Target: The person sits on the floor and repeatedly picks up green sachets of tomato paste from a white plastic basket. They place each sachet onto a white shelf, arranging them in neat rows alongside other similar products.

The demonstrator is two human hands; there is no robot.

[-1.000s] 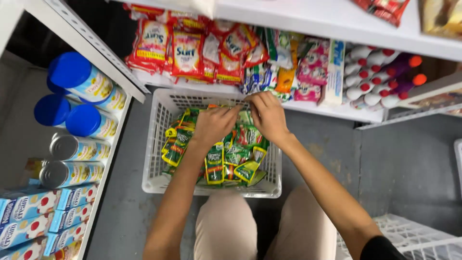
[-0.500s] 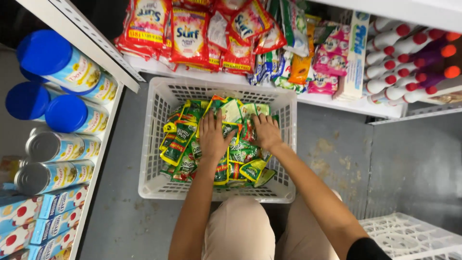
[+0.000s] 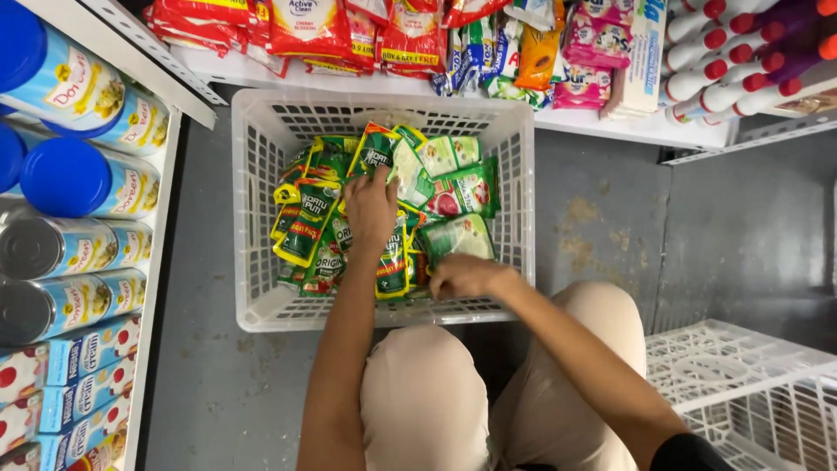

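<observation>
A white plastic basket (image 3: 258,209) stands on the grey floor in front of my knees, filled with several green and yellow sachets (image 3: 307,218). My left hand (image 3: 370,208) lies flat on the sachets in the middle of the basket, fingers pointing away from me. My right hand (image 3: 462,276) is curled at the near right of the basket, its fingers closed around green sachets near the rim. Paler green packets (image 3: 458,190) lie at the basket's far right.
Blue-lidded cans (image 3: 78,179) and steel-topped tins (image 3: 52,253) fill the left shelf, with blue cartons (image 3: 61,375) below. Red detergent packets (image 3: 305,30) and white bottles with red caps (image 3: 715,78) line the far shelf. Another white crate (image 3: 750,384) sits at lower right.
The view has moved closer to the basket. My right hand pulled back from the far middle to the near right rim. My left hand stayed on the sachets near the middle.
</observation>
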